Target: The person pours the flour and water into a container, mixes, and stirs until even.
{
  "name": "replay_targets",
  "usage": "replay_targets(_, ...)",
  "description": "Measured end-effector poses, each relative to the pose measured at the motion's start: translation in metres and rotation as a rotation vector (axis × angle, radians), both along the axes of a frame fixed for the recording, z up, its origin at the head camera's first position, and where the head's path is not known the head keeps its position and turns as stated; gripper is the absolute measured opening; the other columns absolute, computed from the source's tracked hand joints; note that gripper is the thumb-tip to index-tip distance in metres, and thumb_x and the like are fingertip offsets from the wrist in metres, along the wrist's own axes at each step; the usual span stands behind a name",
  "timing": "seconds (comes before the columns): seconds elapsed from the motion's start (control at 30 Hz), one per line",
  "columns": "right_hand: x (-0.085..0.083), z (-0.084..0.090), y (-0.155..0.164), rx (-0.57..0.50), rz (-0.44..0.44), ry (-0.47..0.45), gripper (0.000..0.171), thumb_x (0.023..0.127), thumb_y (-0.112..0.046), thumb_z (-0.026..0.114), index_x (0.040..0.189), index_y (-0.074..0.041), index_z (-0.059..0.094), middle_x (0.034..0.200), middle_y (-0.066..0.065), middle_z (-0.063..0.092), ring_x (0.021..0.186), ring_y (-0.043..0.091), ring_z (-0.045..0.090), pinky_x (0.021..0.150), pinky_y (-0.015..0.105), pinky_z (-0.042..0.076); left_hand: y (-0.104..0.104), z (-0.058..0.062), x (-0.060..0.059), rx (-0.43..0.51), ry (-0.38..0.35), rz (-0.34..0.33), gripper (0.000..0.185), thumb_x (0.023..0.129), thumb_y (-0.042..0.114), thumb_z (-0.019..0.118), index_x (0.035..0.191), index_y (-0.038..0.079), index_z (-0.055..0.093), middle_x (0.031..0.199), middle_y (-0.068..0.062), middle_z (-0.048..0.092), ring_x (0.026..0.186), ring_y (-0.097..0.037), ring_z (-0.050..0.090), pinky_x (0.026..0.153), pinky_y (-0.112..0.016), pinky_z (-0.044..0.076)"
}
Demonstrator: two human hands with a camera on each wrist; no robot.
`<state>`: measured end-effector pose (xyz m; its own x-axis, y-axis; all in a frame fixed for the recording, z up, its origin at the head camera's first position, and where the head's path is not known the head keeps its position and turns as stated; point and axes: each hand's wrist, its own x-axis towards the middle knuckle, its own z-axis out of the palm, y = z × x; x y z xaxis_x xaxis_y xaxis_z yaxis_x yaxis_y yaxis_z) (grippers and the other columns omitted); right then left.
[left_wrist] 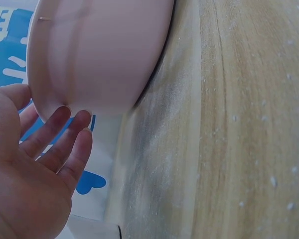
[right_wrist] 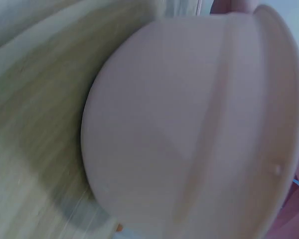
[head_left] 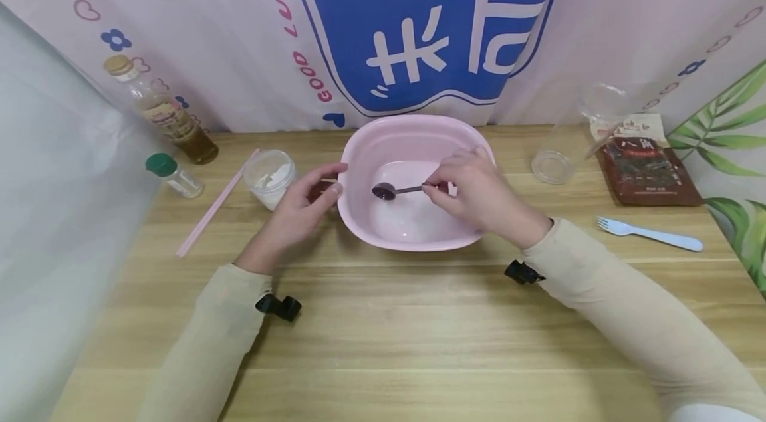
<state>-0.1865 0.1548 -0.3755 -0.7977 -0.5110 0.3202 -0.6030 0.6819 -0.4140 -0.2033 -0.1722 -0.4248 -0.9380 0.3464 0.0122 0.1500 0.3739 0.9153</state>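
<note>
A pink plastic basin (head_left: 413,244) stands on the wooden table, with a whitish layer over its bottom. My right hand (head_left: 475,193) reaches over its right rim and pinches the thin handle of a dark brown measuring spoon (head_left: 384,191). The spoon's round bowl hangs inside the basin, left of the middle. At the basin's left side, my left hand (head_left: 302,209) touches the rim with relaxed fingers; in the left wrist view its fingertips (left_wrist: 82,117) lie against the outer wall. Beside that hand stands a clear jar (head_left: 269,173) of white powder. The right wrist view shows mostly the basin's outside.
Left of the jar lie pink chopsticks (head_left: 218,203), a green-capped shaker (head_left: 173,175) and an oil bottle (head_left: 173,119). To the right are a clear plastic cup (head_left: 553,166), a red-brown packet (head_left: 649,173) and a light blue fork (head_left: 649,233). A printed cloth (head_left: 227,43) hangs behind.
</note>
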Motion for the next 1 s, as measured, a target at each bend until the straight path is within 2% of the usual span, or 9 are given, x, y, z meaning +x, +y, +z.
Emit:
replay_targets(0.1, 0.001, -0.002, -0.004, 0.038, 0.016, 0.012, 0.01, 0.096, -0.015, 0.077, 0.093, -0.009, 0.084, 0.082, 0.004, 0.076, 0.086, 0.028, 0.062, 0.088, 0.047, 0.041, 0.0, 0.0, 0.0, 0.001, 0.004, -0.006, 0.045, 0.113, 0.018, 0.057, 0.157, 0.01, 0.054, 0.147, -0.018, 0.063, 0.12, -0.032, 0.068, 0.097, -0.027, 0.06)
replay_targets(0.27, 0.002, -0.004, 0.0, 0.075, -0.021, 0.0, 0.009, 0.096, -0.015, 0.077, 0.09, -0.01, 0.084, 0.08, 0.003, 0.074, 0.086, 0.028, 0.062, 0.091, 0.048, 0.04, 0.002, 0.001, -0.001, 0.007, 0.005, -0.012, 0.045, 0.112, 0.018, 0.057, 0.157, 0.009, 0.054, 0.147, -0.018, 0.063, 0.12, -0.031, 0.068, 0.1, -0.035, 0.062)
replay_targets(0.4, 0.0, -0.001, 0.007, 0.064, -0.076, -0.033, 0.009, 0.096, -0.015, 0.078, 0.094, -0.009, 0.084, 0.087, 0.005, 0.079, 0.091, 0.028, 0.064, 0.101, 0.054, 0.039, 0.001, 0.001, -0.001, 0.004, 0.004, -0.007, 0.045, 0.113, 0.018, 0.057, 0.157, 0.01, 0.054, 0.149, -0.018, 0.063, 0.124, -0.032, 0.067, 0.098, -0.026, 0.06)
replay_targets(0.53, 0.0, 0.001, 0.011, 0.013, -0.103, -0.056, 0.008, 0.096, -0.013, 0.079, 0.096, -0.008, 0.085, 0.089, 0.006, 0.081, 0.091, 0.028, 0.064, 0.098, 0.053, 0.036, 0.0, 0.001, -0.001, -0.006, -0.001, -0.005, 0.046, 0.113, 0.02, 0.056, 0.158, 0.011, 0.053, 0.151, -0.017, 0.061, 0.127, -0.033, 0.066, 0.098, -0.019, 0.058)
replay_targets(0.63, 0.0, 0.001, 0.008, -0.019, -0.076, -0.05, 0.007, 0.095, -0.013, 0.08, 0.097, -0.007, 0.085, 0.088, 0.005, 0.081, 0.09, 0.027, 0.064, 0.096, 0.05, 0.036, 0.0, 0.001, -0.001, -0.008, 0.005, -0.005, 0.046, 0.113, 0.02, 0.057, 0.158, 0.011, 0.053, 0.152, -0.017, 0.061, 0.127, -0.033, 0.066, 0.097, -0.018, 0.057)
replay_targets(0.8, 0.001, -0.004, 0.0, 0.035, -0.033, -0.034, 0.01, 0.096, -0.016, 0.078, 0.095, -0.01, 0.085, 0.086, 0.004, 0.079, 0.089, 0.027, 0.063, 0.091, 0.048, 0.038, 0.001, 0.001, -0.001, 0.002, 0.023, -0.014, 0.046, 0.112, 0.016, 0.057, 0.157, 0.008, 0.053, 0.15, -0.019, 0.062, 0.124, -0.034, 0.067, 0.095, -0.018, 0.058)
replay_targets(1.0, 0.001, -0.003, 0.008, 0.065, -0.1, -0.033, 0.009, 0.096, -0.014, 0.078, 0.095, -0.008, 0.085, 0.089, 0.006, 0.081, 0.091, 0.028, 0.064, 0.093, 0.05, 0.037, 0.0, 0.001, 0.0, 0.004, 0.018, -0.012, 0.045, 0.113, 0.018, 0.057, 0.157, 0.009, 0.054, 0.151, -0.017, 0.062, 0.124, -0.033, 0.067, 0.095, -0.018, 0.058)
